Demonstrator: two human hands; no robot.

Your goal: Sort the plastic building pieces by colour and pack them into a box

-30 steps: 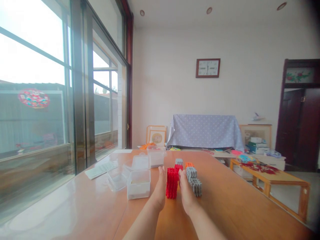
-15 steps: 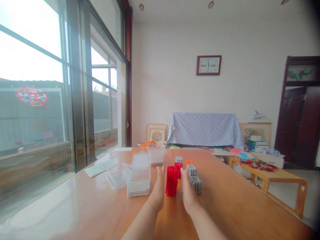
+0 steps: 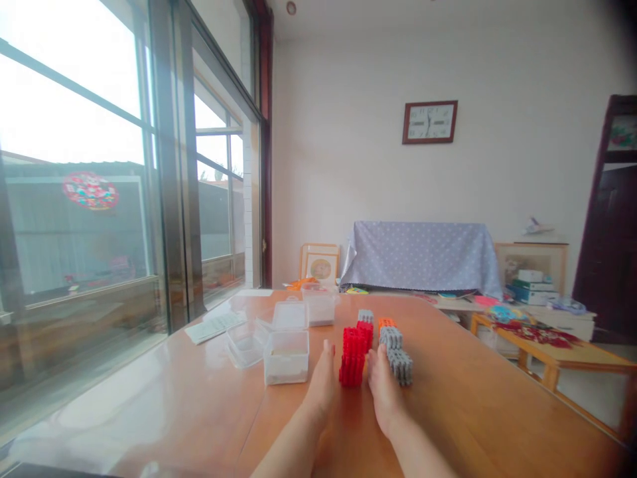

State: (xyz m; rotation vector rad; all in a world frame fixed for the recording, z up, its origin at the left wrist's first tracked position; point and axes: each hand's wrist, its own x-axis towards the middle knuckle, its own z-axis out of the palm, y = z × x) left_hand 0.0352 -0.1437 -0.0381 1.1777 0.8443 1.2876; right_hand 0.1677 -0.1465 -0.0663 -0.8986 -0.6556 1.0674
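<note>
A stack of red interlocking plastic pieces (image 3: 352, 358) stands upright on the wooden table between my two hands. To its left is my left hand (image 3: 322, 382), flat with the palm facing inward and apart from the stack. My right hand (image 3: 382, 385) is on the other side, fingers stretched forward, near a grey stack (image 3: 400, 367). Another grey stack (image 3: 391, 337) and an orange stack (image 3: 387, 322) are behind that one. Beyond the near red stack are a second red stack (image 3: 367, 332) and a grey one (image 3: 365, 315). Neither hand holds anything.
Left of my hands stands a clear plastic box (image 3: 286, 372), with an open clear container (image 3: 243, 348) beside it. Another clear box (image 3: 319, 311) sits farther back. A paper sheet (image 3: 216, 326) lies by the window. A low wooden bench (image 3: 572, 358) stands to the right.
The view has turned slightly left, so the table scene sits farther right. Both hands stay on either side of the red stack, with little visible change. The stacks keep their arrangement.
</note>
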